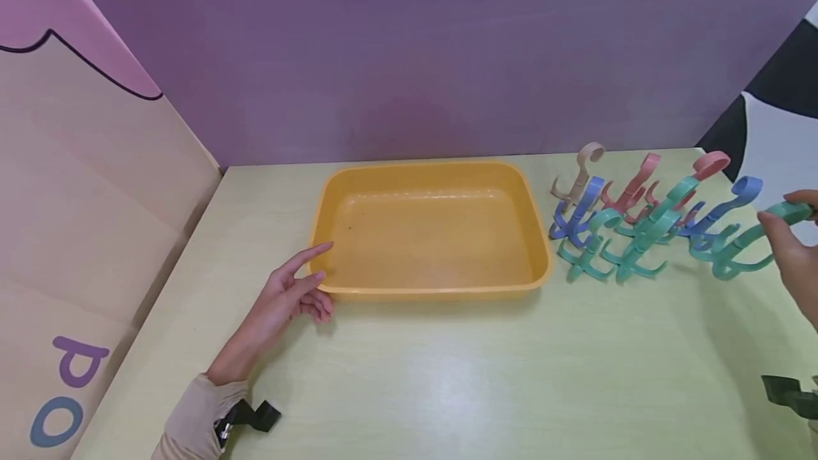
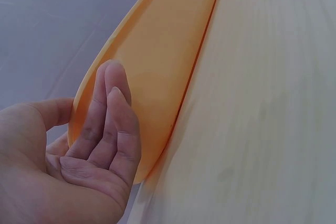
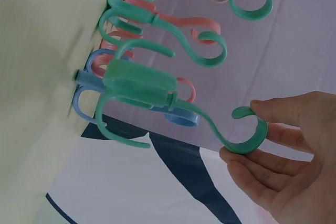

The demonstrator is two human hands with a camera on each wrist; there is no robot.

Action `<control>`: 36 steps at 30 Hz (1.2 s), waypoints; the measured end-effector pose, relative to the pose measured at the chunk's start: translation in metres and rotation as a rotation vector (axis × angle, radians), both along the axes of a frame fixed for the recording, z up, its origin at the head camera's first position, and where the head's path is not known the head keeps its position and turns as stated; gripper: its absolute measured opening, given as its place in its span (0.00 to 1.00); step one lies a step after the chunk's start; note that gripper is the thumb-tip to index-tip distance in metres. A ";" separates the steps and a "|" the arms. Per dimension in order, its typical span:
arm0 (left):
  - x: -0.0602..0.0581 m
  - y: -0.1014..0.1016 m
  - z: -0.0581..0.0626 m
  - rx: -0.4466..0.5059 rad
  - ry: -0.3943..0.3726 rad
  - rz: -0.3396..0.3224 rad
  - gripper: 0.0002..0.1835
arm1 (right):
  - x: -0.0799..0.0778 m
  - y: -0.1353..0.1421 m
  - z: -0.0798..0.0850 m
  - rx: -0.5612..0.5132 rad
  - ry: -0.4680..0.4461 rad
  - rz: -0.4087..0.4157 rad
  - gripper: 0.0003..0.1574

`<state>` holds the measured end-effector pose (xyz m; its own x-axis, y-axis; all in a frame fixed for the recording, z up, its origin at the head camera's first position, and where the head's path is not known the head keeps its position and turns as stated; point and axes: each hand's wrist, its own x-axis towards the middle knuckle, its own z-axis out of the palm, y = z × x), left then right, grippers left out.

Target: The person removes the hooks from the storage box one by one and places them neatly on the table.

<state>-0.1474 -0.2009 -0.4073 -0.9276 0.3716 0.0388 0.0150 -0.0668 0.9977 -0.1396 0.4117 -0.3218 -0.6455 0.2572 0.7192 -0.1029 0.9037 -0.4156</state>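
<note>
My right hand (image 1: 795, 254) pinches the curled top of a green plastic multi-prong hook (image 3: 142, 80), with thumb and fingers around the curl in the right wrist view. That hook leans at the right edge of a group of similar hooks. My left hand (image 1: 284, 297) is at the near left corner of a yellow tray (image 1: 428, 294); its index finger reaches over the rim and its other fingers are loosely bent outside. In the left wrist view the thumb touches or nearly touches the tray's rim.
Beside the tray stand several more hooks: green (image 1: 639, 250), blue (image 1: 573, 222), pink (image 1: 629, 194) and a beige one (image 1: 581, 172). A purple panel (image 1: 447, 55) rises behind the pale table (image 1: 415, 375). Printed panels (image 1: 77, 197) flank it at the sides.
</note>
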 end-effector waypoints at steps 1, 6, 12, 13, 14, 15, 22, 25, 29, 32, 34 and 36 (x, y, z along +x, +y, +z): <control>0.000 0.000 0.000 -0.001 0.001 0.001 0.28 | 0.000 0.001 -0.002 -0.003 -0.003 -0.009 0.18; 0.000 0.002 0.001 -0.001 -0.004 0.000 0.28 | -0.001 0.003 -0.010 -0.028 -0.100 -0.019 0.18; 0.001 0.004 0.001 -0.001 -0.002 0.002 0.27 | -0.002 0.004 -0.012 -0.055 -0.235 -0.048 0.20; 0.001 0.004 0.001 -0.001 0.000 0.002 0.27 | -0.002 0.004 -0.012 -0.056 -0.242 -0.052 0.20; 0.001 0.004 0.001 -0.001 0.000 0.002 0.26 | -0.001 0.004 -0.012 -0.053 -0.244 -0.058 0.20; 0.001 0.003 0.001 0.000 0.000 0.001 0.26 | -0.002 0.005 -0.013 -0.051 -0.241 -0.061 0.20; 0.000 0.004 -0.001 -0.005 0.000 -0.004 0.28 | 0.000 0.008 -0.016 -0.011 -0.205 -0.049 0.21; 0.000 0.004 -0.002 -0.008 -0.001 -0.002 0.27 | 0.003 0.008 -0.018 -0.012 -0.200 -0.035 0.21; -0.002 0.006 -0.002 -0.008 0.002 -0.005 0.28 | 0.004 0.008 -0.017 -0.045 -0.224 -0.047 0.24; -0.002 0.007 -0.003 -0.005 -0.003 -0.004 0.29 | 0.005 0.009 -0.017 -0.059 -0.242 -0.055 0.27; -0.002 0.008 -0.004 -0.005 -0.008 0.000 0.29 | 0.006 0.009 -0.017 -0.061 -0.229 -0.050 0.29; -0.002 0.008 -0.004 -0.004 -0.010 0.003 0.29 | 0.006 0.009 -0.016 -0.043 -0.198 -0.039 0.33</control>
<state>-0.1491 -0.1930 -0.4111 -0.9290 0.3690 0.0284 0.0055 -0.0627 0.9980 -0.1334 0.4210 -0.3374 -0.7622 0.3124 0.5670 0.0190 0.8863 -0.4628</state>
